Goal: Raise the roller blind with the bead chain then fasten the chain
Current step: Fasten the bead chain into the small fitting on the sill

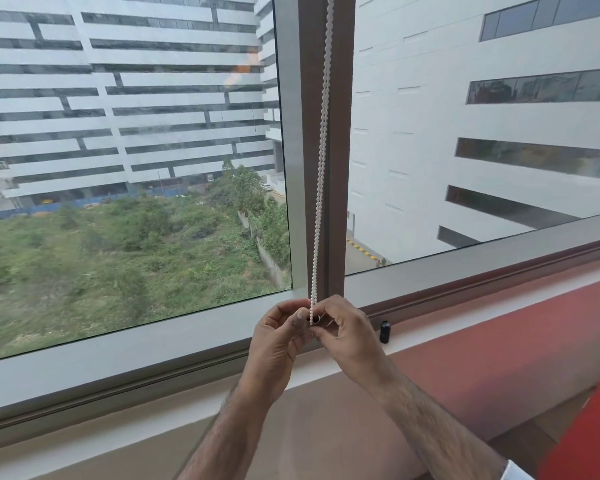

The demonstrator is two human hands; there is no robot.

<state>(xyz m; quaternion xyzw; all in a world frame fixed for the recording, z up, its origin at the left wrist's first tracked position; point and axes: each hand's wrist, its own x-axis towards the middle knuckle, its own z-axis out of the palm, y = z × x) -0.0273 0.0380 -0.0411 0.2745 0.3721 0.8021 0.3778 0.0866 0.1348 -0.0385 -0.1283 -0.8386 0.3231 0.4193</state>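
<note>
Window (136,168): two large glass panes fill most of the view, split by a brown upright post (338,133). No blind fabric shows in view; both panes are uncovered as far up as the picture reaches.

Sill (343,410): pale ledge running along the foot of the window frame, with a red surface (499,334) adjoining it at the right.

Bead chain (321,168): white, doubled, hangs straight down in front of the post from the top edge of the view. Its lower end sits just above the sill, at the foot of the post, between the two hands.

Left hand (278,341): fingers curled, thumb and forefinger pinched at the chain's bottom end.

Right hand (343,330): also closed, fingertips meeting the left hand's at the same spot on the chain. A small dark part shows between the fingertips; cannot tell what it is, nor whether the chain is hooked to it.

Small black cylinder (385,331): stands upright on the sill's back edge, just right of the right hand, not touched.
</note>
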